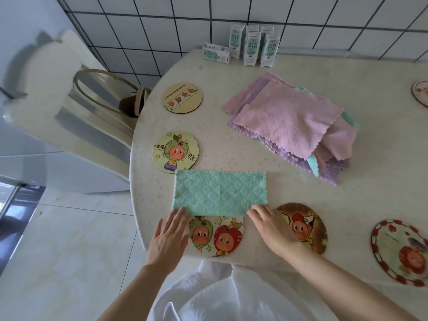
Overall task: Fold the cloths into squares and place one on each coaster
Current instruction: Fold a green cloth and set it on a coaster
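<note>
A teal cloth (pixel 220 193) lies folded into a long rectangle near the table's front edge. Its near edge overlaps a round coaster (pixel 217 237) with two cartoon fruit figures. My left hand (pixel 169 237) lies flat with its fingertips at the cloth's near left corner. My right hand (pixel 268 225) touches the near right corner, fingers spread, and partly covers a brown coaster (pixel 308 225). Two more coasters lie on the left, one (pixel 175 152) just behind the cloth and another (pixel 182 98) farther back. A pile of pink, purple and teal cloths (pixel 294 123) sits behind on the right.
Several milk cartons (pixel 250 46) stand at the back by the tiled wall. A red-rimmed coaster (pixel 400 251) lies at the front right, and another coaster (pixel 420 92) shows at the right edge. A chair (pixel 76 96) stands left of the round table (pixel 370 181).
</note>
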`<state>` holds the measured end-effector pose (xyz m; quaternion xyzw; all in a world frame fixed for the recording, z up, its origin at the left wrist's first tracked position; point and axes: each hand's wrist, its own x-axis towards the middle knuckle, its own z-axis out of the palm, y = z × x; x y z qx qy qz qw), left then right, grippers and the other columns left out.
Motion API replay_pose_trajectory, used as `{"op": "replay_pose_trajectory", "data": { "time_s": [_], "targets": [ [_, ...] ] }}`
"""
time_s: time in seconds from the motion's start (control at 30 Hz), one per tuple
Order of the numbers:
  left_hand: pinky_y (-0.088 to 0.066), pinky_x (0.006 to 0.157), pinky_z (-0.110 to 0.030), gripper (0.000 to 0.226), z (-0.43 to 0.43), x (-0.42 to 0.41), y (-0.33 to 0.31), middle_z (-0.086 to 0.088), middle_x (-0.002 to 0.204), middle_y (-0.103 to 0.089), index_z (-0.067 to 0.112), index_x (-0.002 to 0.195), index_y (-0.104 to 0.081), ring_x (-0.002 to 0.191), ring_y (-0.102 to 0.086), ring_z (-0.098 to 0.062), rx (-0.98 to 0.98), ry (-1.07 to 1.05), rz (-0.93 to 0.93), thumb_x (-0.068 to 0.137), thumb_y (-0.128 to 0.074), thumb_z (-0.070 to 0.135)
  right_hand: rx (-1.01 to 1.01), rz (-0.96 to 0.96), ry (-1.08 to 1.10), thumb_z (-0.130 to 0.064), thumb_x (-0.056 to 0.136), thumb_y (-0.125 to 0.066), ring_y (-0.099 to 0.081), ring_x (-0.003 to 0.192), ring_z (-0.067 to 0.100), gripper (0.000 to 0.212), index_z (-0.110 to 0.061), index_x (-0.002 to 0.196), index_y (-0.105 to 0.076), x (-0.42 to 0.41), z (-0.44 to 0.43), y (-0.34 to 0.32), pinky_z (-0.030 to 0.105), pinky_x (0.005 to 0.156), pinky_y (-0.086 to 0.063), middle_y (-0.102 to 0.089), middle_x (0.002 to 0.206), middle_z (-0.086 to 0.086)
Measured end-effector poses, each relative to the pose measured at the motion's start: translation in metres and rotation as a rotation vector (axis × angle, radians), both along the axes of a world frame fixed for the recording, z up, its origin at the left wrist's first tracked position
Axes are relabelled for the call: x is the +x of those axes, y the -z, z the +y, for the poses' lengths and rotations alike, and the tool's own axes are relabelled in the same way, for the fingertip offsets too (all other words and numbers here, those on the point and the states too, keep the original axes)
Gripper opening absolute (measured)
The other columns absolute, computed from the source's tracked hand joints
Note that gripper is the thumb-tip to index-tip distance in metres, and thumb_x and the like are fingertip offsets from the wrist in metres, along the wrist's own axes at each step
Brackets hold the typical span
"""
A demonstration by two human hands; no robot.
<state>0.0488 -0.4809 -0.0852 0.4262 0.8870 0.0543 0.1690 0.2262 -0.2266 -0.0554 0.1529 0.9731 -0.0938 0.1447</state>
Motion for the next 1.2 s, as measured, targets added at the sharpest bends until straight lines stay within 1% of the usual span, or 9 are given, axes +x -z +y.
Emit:
{"op": "replay_pose_trajectory", "data": {
  "time_s": [0.2,0.33,0.43,0.63,0.77,0.83,0.93,1.03,1.2],
  "targets": [
    [-0.012,0.117,-0.046,0.060,0.006,0.000,0.000,0.007,0.157,-0.008,0.028,0.150,-0.013,0.146,-0.006,-0.018,-0.042,-0.014,0.003,0.093,-0.021,0.047,0.076,-0.075,-0.018,0.003,0.048,-0.079,-0.052,0.098,0.026,0.074,-0.011,0.114,-0.049,-0.018,0.002,-0.008,0.038,0.078,-0.049,-0.051,0.113,0.009],
    [-0.008,0.116,-0.046,0.060,0.009,-0.007,0.002,0.006,0.157,-0.010,0.027,0.150,-0.016,0.146,-0.007,-0.018,-0.040,0.003,0.020,0.095,-0.036,0.042,0.128,-0.075,-0.012,0.006,0.044,-0.080,-0.053,0.087,0.027,0.071,-0.012,0.107,-0.053,-0.025,0.008,-0.009,0.040,0.071,-0.048,-0.053,0.101,0.008],
    [-0.007,0.116,-0.047,0.062,0.014,-0.014,0.003,0.005,0.157,-0.012,0.026,0.150,-0.018,0.146,-0.009,-0.020,-0.050,0.024,0.051,0.094,-0.040,0.042,0.134,0.020,-0.014,0.008,0.047,-0.078,-0.055,0.071,0.025,0.053,-0.012,0.094,-0.060,-0.024,0.013,-0.007,0.039,0.062,-0.049,-0.058,0.082,0.003],
    [0.010,0.114,-0.048,0.077,0.044,-0.012,-0.012,0.003,0.156,0.011,0.022,0.149,0.004,0.145,0.012,-0.023,-0.072,-0.013,0.065,0.093,-0.041,0.050,-0.045,0.312,-0.089,0.006,0.075,-0.050,-0.057,0.073,0.020,0.032,-0.012,0.099,-0.060,-0.013,-0.004,-0.019,0.034,0.065,-0.050,-0.063,0.082,0.000],
    [-0.009,0.119,-0.045,0.078,0.065,0.022,-0.020,0.002,0.158,-0.014,0.025,0.150,-0.015,0.147,-0.007,-0.019,0.088,0.214,0.026,0.087,-0.056,0.044,-0.222,0.396,-0.101,0.004,0.074,-0.069,-0.062,0.079,0.014,0.033,-0.011,0.102,-0.061,-0.006,-0.031,-0.030,0.024,0.071,-0.053,-0.066,0.087,-0.001],
    [-0.027,0.115,-0.043,0.075,0.067,0.038,-0.019,0.001,0.152,-0.034,0.021,0.147,-0.030,0.142,-0.027,-0.020,0.142,0.235,-0.013,0.083,-0.063,0.041,-0.289,0.397,-0.098,-0.003,0.079,-0.068,-0.061,0.084,0.010,0.028,-0.012,0.104,-0.061,-0.003,-0.041,-0.033,0.016,0.076,-0.046,-0.066,0.091,-0.002],
    [-0.046,0.101,-0.041,0.050,0.059,0.047,-0.015,-0.002,0.133,-0.059,0.016,0.128,-0.058,0.126,-0.052,-0.024,0.230,0.240,0.004,0.083,-0.061,0.036,-0.435,0.311,-0.085,-0.021,0.091,-0.054,-0.059,0.092,0.011,0.021,-0.014,0.111,-0.057,-0.003,-0.054,-0.039,0.022,0.080,-0.050,-0.063,0.101,-0.001],
    [-0.046,0.101,-0.041,0.050,0.044,0.045,-0.008,0.000,0.133,-0.059,0.018,0.127,-0.060,0.127,-0.051,-0.024,0.249,0.284,-0.028,0.080,-0.072,0.029,-0.514,0.240,-0.067,-0.031,0.095,-0.042,-0.059,0.094,0.010,0.029,-0.013,0.111,-0.058,-0.004,-0.058,-0.047,0.028,0.082,-0.050,-0.064,0.103,-0.001],
    [-0.042,0.105,-0.040,0.050,0.014,0.034,-0.009,0.000,0.136,-0.056,0.021,0.130,-0.058,0.129,-0.049,-0.023,0.298,0.429,-0.125,0.082,-0.072,0.025,-0.343,0.161,-0.129,-0.003,0.096,-0.042,-0.048,0.126,0.017,0.039,-0.011,0.134,-0.049,-0.013,-0.047,-0.038,0.032,0.105,-0.041,-0.051,0.137,0.006]
  ]
}}
